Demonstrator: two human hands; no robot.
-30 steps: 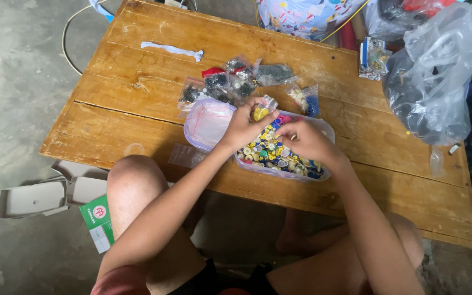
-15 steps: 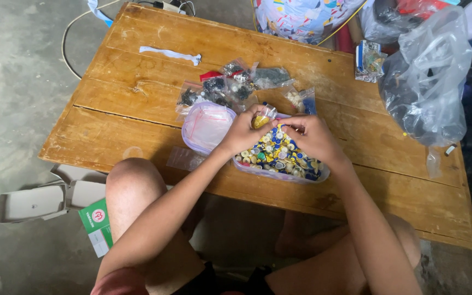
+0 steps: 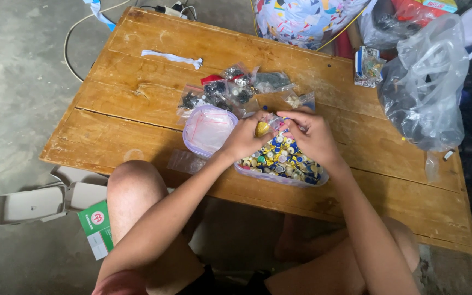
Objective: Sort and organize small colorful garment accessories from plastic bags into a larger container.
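My left hand (image 3: 245, 136) and my right hand (image 3: 308, 134) meet over a clear plastic tub (image 3: 279, 177) full of small yellow, blue and green pieces (image 3: 281, 159). The left hand pinches a small clear bag with yellow pieces (image 3: 262, 129), and the right hand's fingers hold that bag's top edge. The tub's clear round lid (image 3: 207, 129) lies just left of the left hand. Behind the hands lie several small clear bags of dark pieces (image 3: 219, 93).
The wooden table (image 3: 137, 104) carries a white strip (image 3: 173, 57) at the back left and a large clear plastic bag (image 3: 424, 87) at the right. An open grey box (image 3: 45, 199) and a green-and-white carton (image 3: 96, 226) lie on the concrete floor at the left.
Both hands have stayed over the tub, working the small bag between their fingers. The view has shifted slightly.
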